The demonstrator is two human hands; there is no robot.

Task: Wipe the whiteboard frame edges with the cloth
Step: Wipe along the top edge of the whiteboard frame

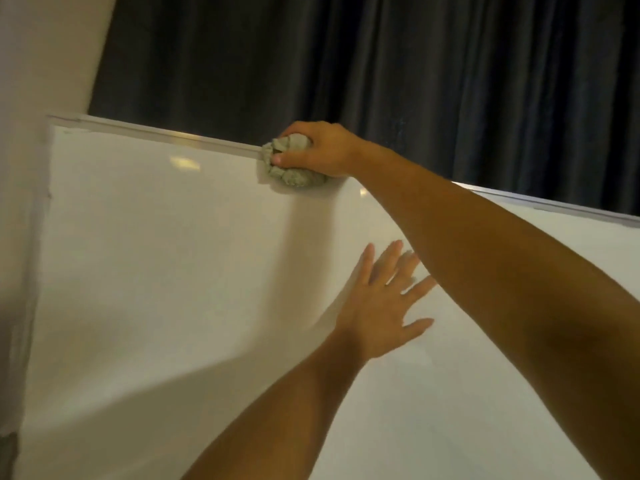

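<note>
A: Whiteboard (173,271) fills the lower frame; where is our cloth?

B: Grey cloth (287,164), bunched, pressed on the top frame edge (156,133) at upper centre, clenched in our right hand (318,150).

A: And our left hand (384,306)?

B: Fingers spread, flat on the board, centre.

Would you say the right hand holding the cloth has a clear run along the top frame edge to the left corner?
Probably yes: the right hand presses the crumpled grey-green cloth onto the silver top frame edge, bare leftwards.

A bunched grey-green cloth (287,164) presses on the white whiteboard's (173,254) top frame edge (166,134).
</note>
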